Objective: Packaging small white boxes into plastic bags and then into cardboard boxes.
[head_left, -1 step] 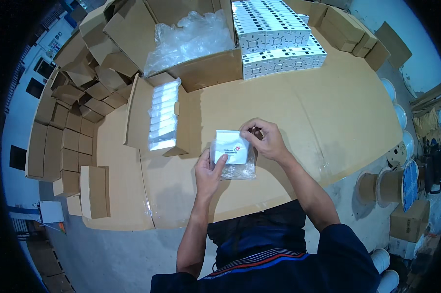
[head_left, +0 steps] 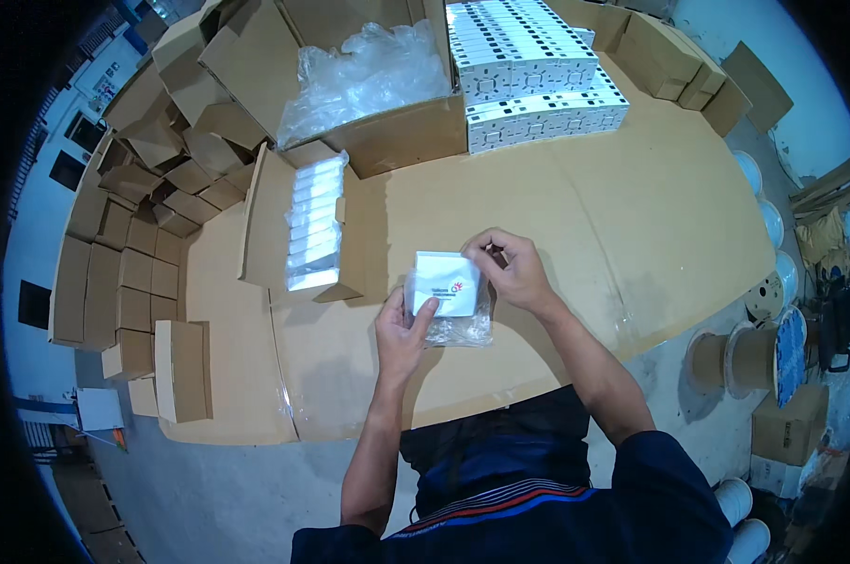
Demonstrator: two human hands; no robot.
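I hold a small white box [head_left: 447, 284] over the cardboard-covered table [head_left: 632, 216], with a clear plastic bag [head_left: 461, 329] bunched around its lower edge. My left hand [head_left: 401, 331] grips the box's lower left corner, thumb on top. My right hand [head_left: 516, 268] pinches its upper right edge. Just to the left lies an open brown carton [head_left: 265, 226] holding a row of similar white boxes wrapped in plastic [head_left: 314, 221].
A big carton with a clear plastic liner [head_left: 373, 80] stands at the back, next to stacks of white boxes [head_left: 528, 70]. Several small brown cartons [head_left: 129, 254] are piled at the left. Cable spools [head_left: 749, 352] stand on the floor at the right.
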